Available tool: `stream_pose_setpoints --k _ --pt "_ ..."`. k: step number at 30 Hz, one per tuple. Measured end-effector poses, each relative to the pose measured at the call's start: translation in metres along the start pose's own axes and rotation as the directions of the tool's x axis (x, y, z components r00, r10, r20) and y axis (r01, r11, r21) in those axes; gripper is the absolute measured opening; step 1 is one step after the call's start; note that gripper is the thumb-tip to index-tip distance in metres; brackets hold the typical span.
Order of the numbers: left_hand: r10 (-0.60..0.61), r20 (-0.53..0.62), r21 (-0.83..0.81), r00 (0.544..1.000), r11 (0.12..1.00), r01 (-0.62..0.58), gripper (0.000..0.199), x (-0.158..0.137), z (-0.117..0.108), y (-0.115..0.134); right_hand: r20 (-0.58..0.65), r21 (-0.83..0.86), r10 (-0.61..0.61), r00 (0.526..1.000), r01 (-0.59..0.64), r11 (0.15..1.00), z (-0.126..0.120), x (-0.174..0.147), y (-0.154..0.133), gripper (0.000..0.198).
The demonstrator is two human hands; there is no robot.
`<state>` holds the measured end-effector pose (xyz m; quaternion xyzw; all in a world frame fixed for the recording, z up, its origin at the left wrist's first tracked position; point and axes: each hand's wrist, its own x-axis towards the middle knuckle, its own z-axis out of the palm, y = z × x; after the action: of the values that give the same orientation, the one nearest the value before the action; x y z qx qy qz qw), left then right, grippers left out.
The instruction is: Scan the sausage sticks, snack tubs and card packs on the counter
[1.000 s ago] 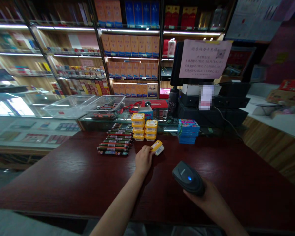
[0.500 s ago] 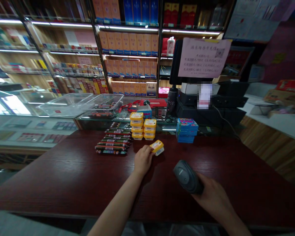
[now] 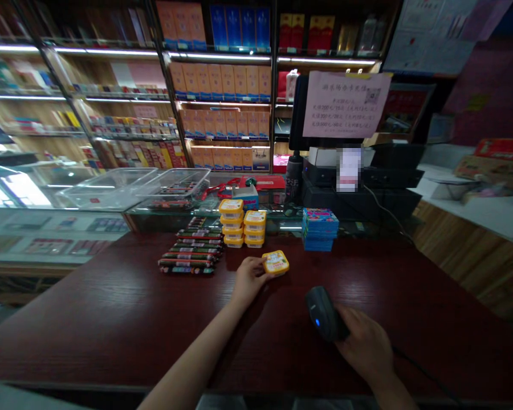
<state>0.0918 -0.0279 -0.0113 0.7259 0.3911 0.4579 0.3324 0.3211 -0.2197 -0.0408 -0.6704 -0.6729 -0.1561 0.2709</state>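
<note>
My left hand (image 3: 248, 281) grips a small yellow-lidded plastic tub (image 3: 276, 262) by its left side, low over the dark red table (image 3: 188, 324). The tub's printed lid faces up towards me. In my right hand (image 3: 365, 343) is a black barcode scanner (image 3: 322, 314), its head towards the tub and a blue light lit on top; a cable trails to the lower right. Two stacks of matching yellow tubs (image 3: 232, 223) stand just beyond my left hand. Left of them lies a row of dark, stick-shaped packets (image 3: 190, 253).
A stack of blue boxes (image 3: 320, 229) stands at the table's far side. Behind it are a monitor with a pink paper sign (image 3: 345, 105) and a black dispenser-like bottle (image 3: 293, 179). Clear plastic bins (image 3: 173, 185) rest on the glass counter. Shelves of boxed goods (image 3: 222, 82) fill the back.
The tub has turned from showing its barcoded side to lying lid up in my left hand. A blue light now shows on the scanner, which has tilted slightly. The whole view has shifted a little.
</note>
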Motion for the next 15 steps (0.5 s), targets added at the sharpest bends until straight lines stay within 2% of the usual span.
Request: stream_pose_setpoints --k 3,7,15 --pt "-0.026 0.064 -0.023 0.998 0.999 0.027 0.043 0.012 0.014 0.003 -0.022 -0.006 -0.013 1.0 0.013 1.0 0.001 0.0 0.002 0.039" --pt "-0.023 0.14 -0.009 0.99 1.0 0.024 0.047 0.03 0.046 0.01 -0.021 0.008 -0.05 0.999 0.05 0.999 -0.001 0.001 0.004 0.042" --pt "-0.08 0.147 -0.124 0.986 0.987 0.099 0.044 0.055 0.116 0.013 -0.011 0.023 0.027 1.0 -0.026 0.999 -0.004 0.003 -0.004 0.039"
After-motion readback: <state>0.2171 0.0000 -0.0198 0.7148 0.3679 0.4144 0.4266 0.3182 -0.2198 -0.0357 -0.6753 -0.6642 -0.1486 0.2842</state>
